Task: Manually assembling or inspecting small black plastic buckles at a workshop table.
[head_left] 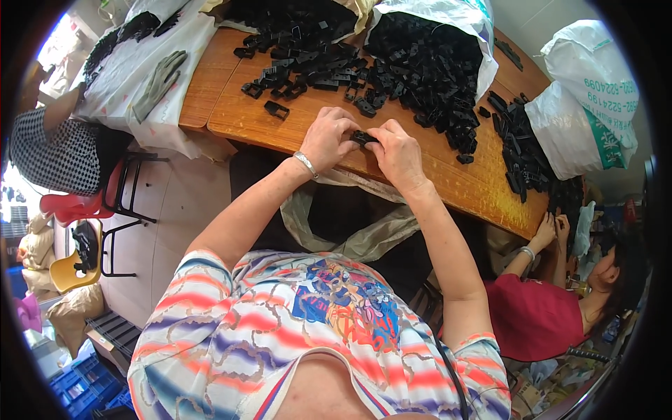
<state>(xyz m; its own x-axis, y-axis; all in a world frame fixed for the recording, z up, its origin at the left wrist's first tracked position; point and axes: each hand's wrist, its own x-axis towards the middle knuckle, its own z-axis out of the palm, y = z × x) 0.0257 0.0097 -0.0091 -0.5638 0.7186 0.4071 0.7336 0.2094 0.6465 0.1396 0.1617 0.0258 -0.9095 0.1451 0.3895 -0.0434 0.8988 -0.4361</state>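
Observation:
Between my two hands, just above the near edge of the wooden table (pixel 280 138), is a small black plastic part (pixel 363 137). My left hand (pixel 327 138) pinches its left end, and my right hand (pixel 397 155) grips its right end with thumb and fingers. Fingers cover much of the part, so its full shape is hidden. Beyond my hands spreads a heap of similar black plastic parts (pixel 427 84). One loose black part (pixel 276 110) with a square opening lies apart from the heap, to the left of my hands.
White sacks (pixel 581 126) stand at the right end of the table. An open bag (pixel 322 210) hangs below the table edge before me. A person in a red top (pixel 535 315) works at right; another person (pixel 63 150) sits left, near a grey glove (pixel 159 84).

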